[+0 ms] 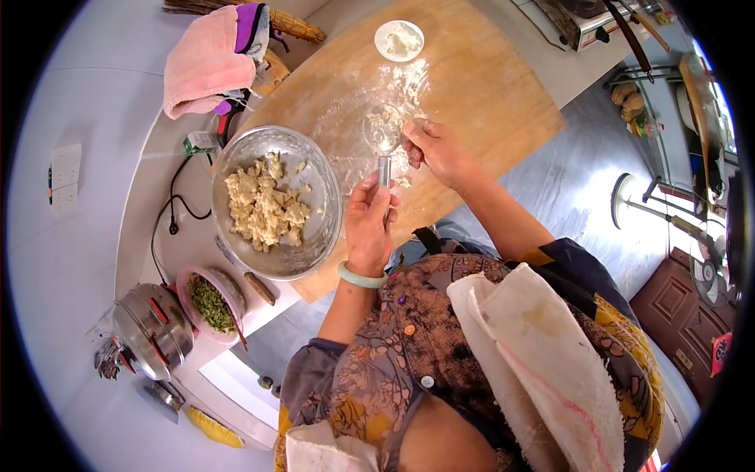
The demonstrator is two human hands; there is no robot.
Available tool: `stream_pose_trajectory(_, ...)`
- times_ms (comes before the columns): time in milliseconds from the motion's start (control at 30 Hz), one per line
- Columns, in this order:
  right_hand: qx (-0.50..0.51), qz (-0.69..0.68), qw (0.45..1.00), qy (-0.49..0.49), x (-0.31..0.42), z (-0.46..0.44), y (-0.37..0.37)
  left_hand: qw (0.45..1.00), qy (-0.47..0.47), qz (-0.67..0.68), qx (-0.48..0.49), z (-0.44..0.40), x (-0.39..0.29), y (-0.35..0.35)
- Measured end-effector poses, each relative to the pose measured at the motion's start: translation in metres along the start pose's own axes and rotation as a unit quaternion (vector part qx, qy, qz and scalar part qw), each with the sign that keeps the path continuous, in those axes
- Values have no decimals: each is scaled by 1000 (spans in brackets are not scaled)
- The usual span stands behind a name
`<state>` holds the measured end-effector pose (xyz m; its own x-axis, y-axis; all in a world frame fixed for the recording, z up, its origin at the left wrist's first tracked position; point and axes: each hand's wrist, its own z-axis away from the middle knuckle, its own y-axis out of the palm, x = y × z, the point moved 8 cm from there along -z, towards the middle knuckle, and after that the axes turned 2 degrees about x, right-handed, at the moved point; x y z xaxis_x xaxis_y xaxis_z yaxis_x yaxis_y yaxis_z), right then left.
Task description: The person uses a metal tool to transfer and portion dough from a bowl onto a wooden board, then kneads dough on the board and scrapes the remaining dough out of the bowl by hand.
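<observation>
Floury wooden board (487,86) on the counter. Left side: metal bowl (322,236) with lumpy, pale dough (266,204). Next, metal ladle (384,167) over the board, right of the bowl, round head whitened and crumbed, handle toward the body. Left hand (370,216) grips the handle, fingers wrapped, wrist below. Right hand (434,151) reaches in, fingers curled beside the ladle head; can't tell if they're pinching anything.

1. The metal bowl (321,236) is gleaming smoothly.
2. Beside the bowl, the metal handle (384,171) is shining.
3. Beside the bowl, the wooden board (495,86) is looking smooth.
4. Beyond the bowl, the pink cloth (200,71) is looking matt.
</observation>
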<state>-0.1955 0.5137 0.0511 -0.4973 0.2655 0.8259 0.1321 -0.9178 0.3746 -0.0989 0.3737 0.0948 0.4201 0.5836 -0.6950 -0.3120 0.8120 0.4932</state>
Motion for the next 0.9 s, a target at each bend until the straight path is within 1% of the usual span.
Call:
stream_pose_trajectory(100,-35,-42,998,15,-2,4,-5,1000,10,-20,5,1,-1,0)
stream_pose_trajectory(200,-1,-39,999,38,-2,11,-6,999,20,-37,-1,2,-3,-1)
stream_pose_trajectory(300,-46,-37,998,-23,11,29,10,996,30,-81,-6,0,-7,-1)
stream_pose_trajectory(367,-17,-55,998,-35,22,37,24,993,36,-112,-15,-1,-11,0)
stream_pose_trajectory(400,-3,-63,997,-41,25,40,30,987,56,-146,-18,-2,-13,0)
stream_pose_trajectory(500,-11,31,998,-56,29,42,39,959,125,-252,-22,-3,-20,5)
stream_pose_trajectory(567,-32,6,997,-65,33,44,39,927,185,-325,-28,0,-29,11)
stream_pose_trajectory(667,-47,-4,997,-56,29,42,34,902,241,-356,-33,3,-33,12)
stream_pose_trajectory(733,-48,4,998,-51,29,40,32,962,125,-242,1,3,-30,18)
stream_pose_trajectory(767,-46,10,998,-51,31,40,32,981,65,-183,18,3,-27,20)
stream_pose_trajectory(867,-47,8,998,-48,32,39,31,989,-44,-114,84,0,-7,18)
stream_pose_trajectory(900,-48,5,998,-46,31,39,30,991,-25,-111,73,-1,-7,16)
